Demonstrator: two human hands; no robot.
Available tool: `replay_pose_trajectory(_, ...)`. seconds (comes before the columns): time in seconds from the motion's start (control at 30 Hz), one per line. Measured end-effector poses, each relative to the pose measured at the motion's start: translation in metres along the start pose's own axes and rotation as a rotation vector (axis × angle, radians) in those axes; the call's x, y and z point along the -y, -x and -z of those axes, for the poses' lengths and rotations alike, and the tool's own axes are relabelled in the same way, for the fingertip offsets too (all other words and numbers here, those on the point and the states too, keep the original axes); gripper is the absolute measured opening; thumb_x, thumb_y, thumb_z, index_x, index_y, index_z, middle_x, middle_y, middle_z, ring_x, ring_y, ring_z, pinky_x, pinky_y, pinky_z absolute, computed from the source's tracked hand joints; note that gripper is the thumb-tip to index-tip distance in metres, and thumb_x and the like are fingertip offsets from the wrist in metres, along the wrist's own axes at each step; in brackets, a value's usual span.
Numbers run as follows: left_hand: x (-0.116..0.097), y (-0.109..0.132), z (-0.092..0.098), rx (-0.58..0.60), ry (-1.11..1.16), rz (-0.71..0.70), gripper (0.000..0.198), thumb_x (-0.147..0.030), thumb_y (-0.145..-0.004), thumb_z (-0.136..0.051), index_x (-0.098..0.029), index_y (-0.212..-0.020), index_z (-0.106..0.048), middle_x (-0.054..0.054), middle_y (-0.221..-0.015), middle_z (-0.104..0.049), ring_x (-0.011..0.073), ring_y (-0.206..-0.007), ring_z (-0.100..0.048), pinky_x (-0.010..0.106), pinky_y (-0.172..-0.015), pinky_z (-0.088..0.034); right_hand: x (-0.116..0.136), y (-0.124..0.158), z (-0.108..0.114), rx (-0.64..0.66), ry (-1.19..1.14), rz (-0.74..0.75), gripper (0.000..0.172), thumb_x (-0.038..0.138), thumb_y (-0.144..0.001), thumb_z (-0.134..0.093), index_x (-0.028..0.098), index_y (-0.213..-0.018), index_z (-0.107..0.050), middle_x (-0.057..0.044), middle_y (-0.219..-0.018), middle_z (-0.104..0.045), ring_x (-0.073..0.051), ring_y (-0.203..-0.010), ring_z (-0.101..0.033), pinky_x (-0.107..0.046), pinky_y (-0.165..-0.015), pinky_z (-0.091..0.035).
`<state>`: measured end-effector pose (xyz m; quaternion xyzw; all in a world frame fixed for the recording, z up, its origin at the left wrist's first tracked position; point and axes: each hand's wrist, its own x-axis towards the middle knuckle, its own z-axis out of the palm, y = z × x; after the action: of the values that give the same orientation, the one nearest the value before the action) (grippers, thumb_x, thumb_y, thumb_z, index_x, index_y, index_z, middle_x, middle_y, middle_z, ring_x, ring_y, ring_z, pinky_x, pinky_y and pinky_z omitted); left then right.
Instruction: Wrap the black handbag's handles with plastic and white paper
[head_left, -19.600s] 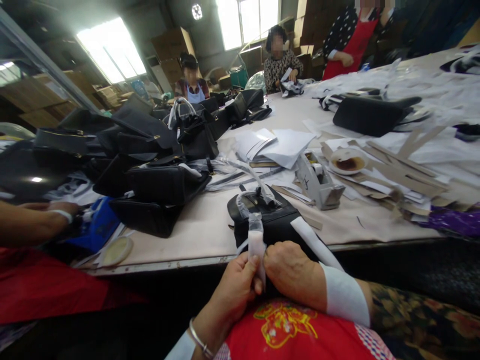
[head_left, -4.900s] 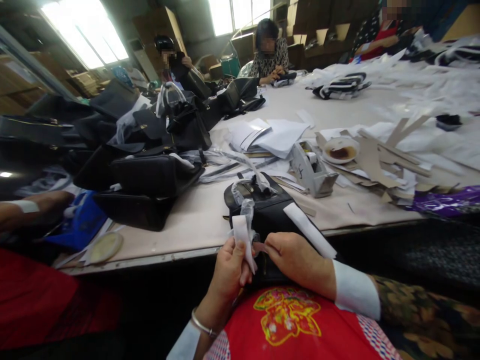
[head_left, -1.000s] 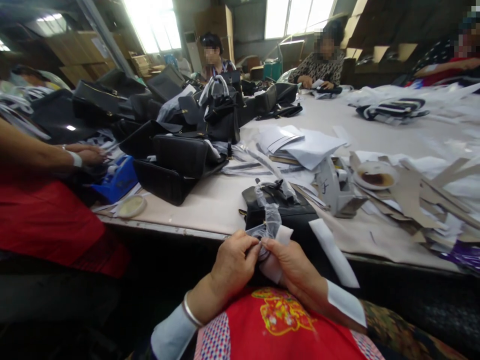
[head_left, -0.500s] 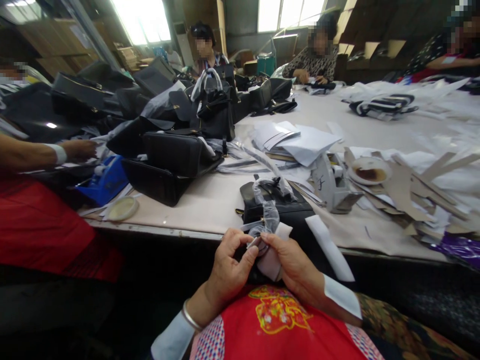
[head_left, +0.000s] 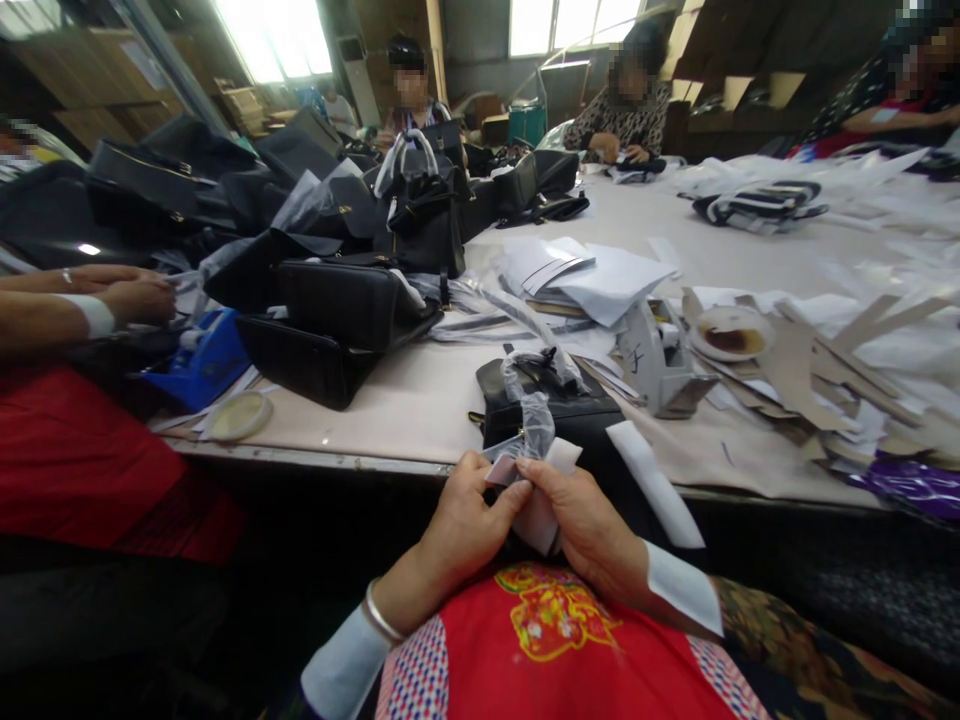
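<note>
Just over the table's front edge, a black bag (head_left: 577, 425) lies before me, its handle wrapped in clear plastic (head_left: 537, 420). My left hand (head_left: 469, 515) pinches a small pale piece (head_left: 501, 470) between thumb and fingers. Right beside it, my right hand (head_left: 581, 510) has its thumb and forefinger closed near the same piece; what those fingertips grip is too small to make out. White foam padding (head_left: 538, 515) shows between my hands, and a white foam strip (head_left: 656, 485) lies on the bag's right side.
Black bags (head_left: 337, 320) are heaped at the left. A blue tape dispenser (head_left: 199, 360), round dish (head_left: 240, 415), grey dispenser (head_left: 660, 360), papers (head_left: 577, 275) and cardboard scraps (head_left: 802, 370) lie around. A co-worker's hands (head_left: 139, 298) are at the left; other people sit across the table.
The pale piece between my fingers has turned and shows more of its flat face. My left fingers have shifted closer to my right. At the left, the co-worker's hands have come together.
</note>
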<state>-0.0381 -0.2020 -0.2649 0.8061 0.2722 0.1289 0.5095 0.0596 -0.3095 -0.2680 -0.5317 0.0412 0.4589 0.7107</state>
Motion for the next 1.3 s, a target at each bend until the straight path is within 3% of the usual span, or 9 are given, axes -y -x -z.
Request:
replay_pose_trajectory(0.13,-0.01,-0.009,0.01,0.304,0.004,0.074,0.025,-0.037,-0.086,-0.063,-0.014,-0.078,-0.071,0.001,-0.072,-0.062,0.0169,-0.07,-0.057,0.026,-0.063,-0.042,0.0,0.002,0.003,-0.042,0.049,-0.002,0.046,0.042,-0.067,-0.084,0.013,-0.1,-0.075,-0.01,-0.094,-0.077,-0.023,-0.079,-0.069,-0.032,-0.07,-0.053)
replay_pose_trajectory(0.2,-0.011,-0.011,0.01,0.353,0.006,0.096,0.023,-0.035,-0.084,-0.065,-0.014,-0.077,-0.071,0.0,-0.068,-0.061,0.0147,-0.064,-0.054,0.025,-0.059,-0.038,0.001,0.003,0.003,-0.055,0.056,-0.013,0.046,0.043,-0.067,-0.084,0.012,-0.1,-0.075,-0.01,-0.094,-0.077,-0.023,-0.078,-0.069,-0.031,-0.068,-0.053)
replay_pose_trajectory(0.4,-0.001,-0.002,-0.011,0.251,0.186,0.167,0.039,-0.045,-0.089,-0.059,-0.012,-0.07,-0.067,-0.001,-0.061,-0.054,0.011,-0.056,-0.043,0.023,-0.052,-0.031,0.002,0.005,0.006,-0.049,0.035,-0.016,0.046,0.045,-0.064,-0.087,0.013,-0.095,-0.076,-0.008,-0.086,-0.077,-0.022,-0.075,-0.069,-0.033,-0.074,-0.055)
replay_pose_trajectory(0.53,0.001,0.005,-0.018,0.177,0.133,0.123,0.045,-0.05,-0.092,-0.055,-0.012,-0.07,-0.066,0.001,-0.065,-0.059,0.0116,-0.057,-0.046,0.023,-0.051,-0.031,0.007,0.008,0.019,0.168,0.101,-0.024,0.054,0.058,-0.072,-0.082,0.015,-0.104,-0.075,-0.009,-0.093,-0.076,-0.024,-0.085,-0.069,-0.037,-0.085,-0.053)
replay_pose_trajectory(0.67,0.004,0.007,-0.017,0.128,0.043,0.05,0.041,-0.046,-0.094,-0.055,-0.013,-0.073,-0.067,0.003,-0.067,-0.063,0.014,-0.061,-0.052,0.024,-0.056,-0.036,0.021,0.014,0.038,0.365,0.368,0.055,0.045,0.061,-0.083,-0.07,0.018,-0.093,-0.076,-0.007,-0.087,-0.073,-0.023,-0.086,-0.065,-0.036,-0.086,-0.051)
replay_pose_trajectory(0.8,0.011,0.006,-0.017,0.122,0.006,-0.062,0.033,-0.039,-0.096,-0.053,-0.015,-0.077,-0.066,0.004,-0.073,-0.065,0.0154,-0.066,-0.057,0.025,-0.062,-0.041,0.032,0.022,0.053,0.214,0.786,0.352,0.026,0.04,-0.078,-0.079,0.022,-0.096,-0.075,-0.004,-0.09,-0.07,-0.023,-0.085,-0.061,-0.037,-0.087,-0.049)
replay_pose_trajectory(0.97,0.01,0.001,-0.015,0.129,-0.016,-0.16,0.03,-0.033,-0.095,-0.053,-0.016,-0.071,-0.062,0.002,-0.068,-0.061,0.0136,-0.063,-0.053,0.025,-0.061,-0.04,0.032,0.024,0.056,0.14,0.918,0.598,0.018,0.027,-0.071,-0.083,0.026,-0.088,-0.077,-0.005,-0.095,-0.066,-0.024,-0.093,-0.059,-0.036,-0.086,-0.048)
replay_pose_trajectory(1.13,0.009,-0.004,-0.01,0.193,0.091,-0.138,0.031,-0.035,-0.095,-0.053,-0.013,-0.08,-0.068,0.003,-0.075,-0.065,0.0147,-0.068,-0.055,0.026,-0.065,-0.043,0.033,0.016,0.048,0.132,0.886,0.56,0.002,0.025,-0.077,-0.077,0.024,-0.078,-0.075,-0.003,-0.096,-0.062,-0.022,-0.095,-0.058,-0.033,-0.087,-0.047)
replay_pose_trajectory(1.3,0.013,0.001,-0.009,0.277,0.233,0.031,0.038,-0.043,-0.094,-0.052,-0.011,-0.084,-0.071,0.004,-0.075,-0.065,0.0151,-0.066,-0.053,0.024,-0.059,-0.042,0.028,0.009,0.044,0.104,0.863,0.47,0.011,0.027,-0.077,-0.075,0.024,-0.087,-0.077,-0.005,-0.106,-0.067,-0.025,-0.1,-0.061,-0.035,-0.087,-0.049)
